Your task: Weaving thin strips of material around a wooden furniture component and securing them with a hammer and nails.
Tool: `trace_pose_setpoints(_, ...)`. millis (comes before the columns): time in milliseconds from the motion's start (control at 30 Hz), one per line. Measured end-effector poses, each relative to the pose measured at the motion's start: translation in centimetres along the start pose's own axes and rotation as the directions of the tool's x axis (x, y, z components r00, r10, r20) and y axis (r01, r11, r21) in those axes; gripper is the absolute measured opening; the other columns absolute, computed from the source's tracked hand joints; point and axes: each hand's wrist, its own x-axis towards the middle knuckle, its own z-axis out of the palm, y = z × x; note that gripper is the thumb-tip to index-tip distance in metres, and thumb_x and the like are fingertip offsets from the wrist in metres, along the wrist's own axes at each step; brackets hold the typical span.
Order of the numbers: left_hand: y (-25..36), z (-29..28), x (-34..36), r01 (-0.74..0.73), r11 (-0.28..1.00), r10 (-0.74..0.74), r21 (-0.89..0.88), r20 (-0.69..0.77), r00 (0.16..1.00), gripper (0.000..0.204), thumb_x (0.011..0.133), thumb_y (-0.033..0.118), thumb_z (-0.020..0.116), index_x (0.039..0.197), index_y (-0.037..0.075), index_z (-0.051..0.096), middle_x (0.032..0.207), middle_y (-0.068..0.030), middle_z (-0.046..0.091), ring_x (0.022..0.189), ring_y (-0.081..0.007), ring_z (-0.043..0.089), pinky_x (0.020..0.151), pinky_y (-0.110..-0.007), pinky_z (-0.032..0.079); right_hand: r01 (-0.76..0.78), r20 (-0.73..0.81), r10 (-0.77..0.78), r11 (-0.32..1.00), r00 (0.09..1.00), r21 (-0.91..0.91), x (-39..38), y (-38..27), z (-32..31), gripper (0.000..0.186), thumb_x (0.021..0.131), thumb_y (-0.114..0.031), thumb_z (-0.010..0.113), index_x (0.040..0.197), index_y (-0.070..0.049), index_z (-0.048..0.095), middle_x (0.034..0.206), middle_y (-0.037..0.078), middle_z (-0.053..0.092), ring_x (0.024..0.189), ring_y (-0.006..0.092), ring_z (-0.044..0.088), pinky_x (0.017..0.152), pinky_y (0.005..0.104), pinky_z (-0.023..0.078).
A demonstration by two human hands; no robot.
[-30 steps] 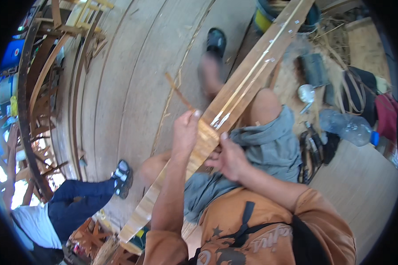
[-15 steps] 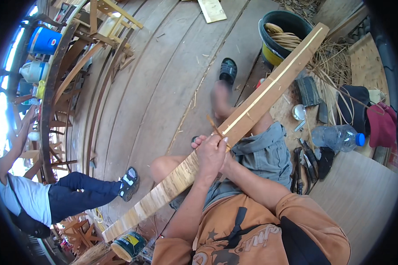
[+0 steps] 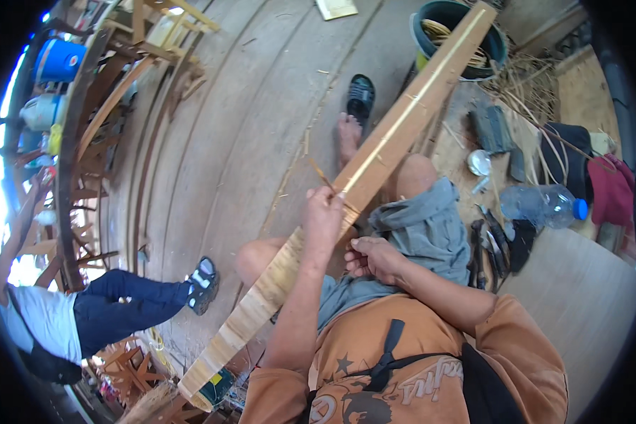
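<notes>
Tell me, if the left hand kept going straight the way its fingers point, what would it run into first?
The left hand already rests on the long wooden slat, fingers pointing up along it. Going on, it would probably just slide along the slat toward the dark bucket at its far end; depth is unclear.

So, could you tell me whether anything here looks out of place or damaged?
A clear plastic bottle lies on its side among the tools. A thin sliver stands off the long bamboo slat above the left hand. Nothing spilled.
</notes>
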Motion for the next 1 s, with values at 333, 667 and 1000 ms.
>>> trace_pose_setpoints(333, -0.7, -1.2, 0.6, -0.308, 0.923, 0.335, 0.230, -0.092, 0.938, 0.015, 0.074, 0.009, 0.067, 0.084, -0.001, 0.063, 0.099, -0.0161, 0.059, 0.089, -0.0315, 0.057, 0.081, -0.039, 0.046, -0.120, -0.364, -0.887, 0.344, 0.285, -0.931, -14.2, -1.7, -12.8, 0.020, 0.085, -0.013, 0.059, 0.099, 0.000, 0.058, 0.093, 0.018, 0.059, 0.086, 0.0337, 0.058, 0.076, 0.0392, 0.045)
trace_pose_setpoints(667, -0.9, -1.5, 0.5, -0.249, 0.968, 0.250, 0.020, -0.133, 0.959, 0.016, 0.079, 0.014, 0.066, 0.084, -0.001, 0.064, 0.083, -0.0148, 0.061, 0.078, -0.0289, 0.060, 0.070, -0.036, 0.047, -0.201, -0.427, -0.832, 0.378, 0.354, -0.904, -13.8, 3.6, -17.5, 0.024, 0.089, -0.013, 0.050, 0.110, 0.000, 0.054, 0.097, 0.022, 0.058, 0.091, 0.0408, 0.056, 0.079, 0.0442, 0.043)
trace_pose_setpoints(1000, -1.8, -0.8, 1.2, -0.283, 0.953, 0.298, 0.104, -0.184, 0.936, 0.017, 0.080, 0.016, 0.064, 0.078, -0.001, 0.061, 0.081, -0.0174, 0.060, 0.078, -0.0355, 0.058, 0.071, -0.043, 0.046, 0.388, -0.049, -0.478, 0.765, 0.877, -0.515, -17.8, -3.9, -4.5, 0.043, 0.088, -0.016, 0.055, 0.126, 0.000, 0.044, 0.072, 0.002, 0.055, 0.053, 0.0090, 0.051, 0.050, 0.0221, 0.043)
